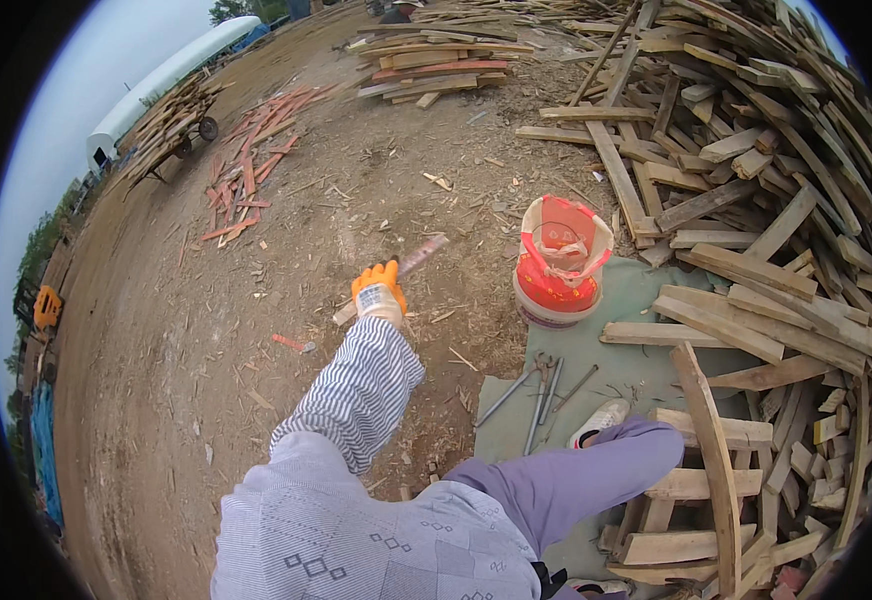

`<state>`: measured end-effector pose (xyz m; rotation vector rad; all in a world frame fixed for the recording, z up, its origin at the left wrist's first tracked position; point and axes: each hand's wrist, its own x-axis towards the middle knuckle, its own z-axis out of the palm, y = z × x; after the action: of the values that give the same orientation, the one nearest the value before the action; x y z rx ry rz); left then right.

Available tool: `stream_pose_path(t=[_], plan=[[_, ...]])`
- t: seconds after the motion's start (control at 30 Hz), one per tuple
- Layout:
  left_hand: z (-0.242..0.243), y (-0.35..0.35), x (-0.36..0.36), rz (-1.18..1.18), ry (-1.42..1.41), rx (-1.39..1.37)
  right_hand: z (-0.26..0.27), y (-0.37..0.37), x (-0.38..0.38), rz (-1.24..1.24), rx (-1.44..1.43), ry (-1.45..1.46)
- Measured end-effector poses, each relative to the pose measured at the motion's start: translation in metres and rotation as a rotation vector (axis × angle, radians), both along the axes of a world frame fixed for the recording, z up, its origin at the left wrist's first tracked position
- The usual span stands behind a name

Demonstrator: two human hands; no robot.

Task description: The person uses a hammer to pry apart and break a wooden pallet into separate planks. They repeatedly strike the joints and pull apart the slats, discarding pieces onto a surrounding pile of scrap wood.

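Observation:
My left hand point(379, 291), in an orange and white work glove with a striped sleeve behind it, is closed around a short wooden board point(422, 255) held out over the dirt ground. One end of the board looks blurred. My right hand is out of view. Before me, on a green cloth point(631, 289), lie long-handled metal pincers point(539, 390) and a thin metal bar point(575, 388). A bucket point(556, 313) lined with a red and white bag point(562, 262) stands at the cloth's far edge. Beside my leg, a curved wooden plank point(712, 457) leans over stacked boards.
A large heap of wooden boards point(736, 202) rises on the right. Further off are a stack of planks point(443, 64), scattered reddish wood strips point(248, 180) and a loaded wheeled cart point(173, 124). Part of a person point(402, 11) shows behind the stack. Wood chips litter the ground.

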<state>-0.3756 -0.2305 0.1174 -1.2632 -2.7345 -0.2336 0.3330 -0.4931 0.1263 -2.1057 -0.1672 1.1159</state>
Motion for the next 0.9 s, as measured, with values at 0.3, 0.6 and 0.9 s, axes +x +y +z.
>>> stream_pose_path(t=[0.3, 0.6, 0.9], plan=[[-0.036, 0.037, -0.042, -0.117, -0.129, 0.507, 0.005, -0.001, 0.024, -0.092, 0.031, -0.137], [-0.042, 0.154, 0.416, -1.414, -0.517, 0.242, 0.045, -0.024, -0.027, -0.492, 0.703, -0.288], [-0.096, 0.147, 0.646, -1.774, -0.353, -0.217, -0.011, 0.033, 0.060, -0.802, 0.602, 0.142]])
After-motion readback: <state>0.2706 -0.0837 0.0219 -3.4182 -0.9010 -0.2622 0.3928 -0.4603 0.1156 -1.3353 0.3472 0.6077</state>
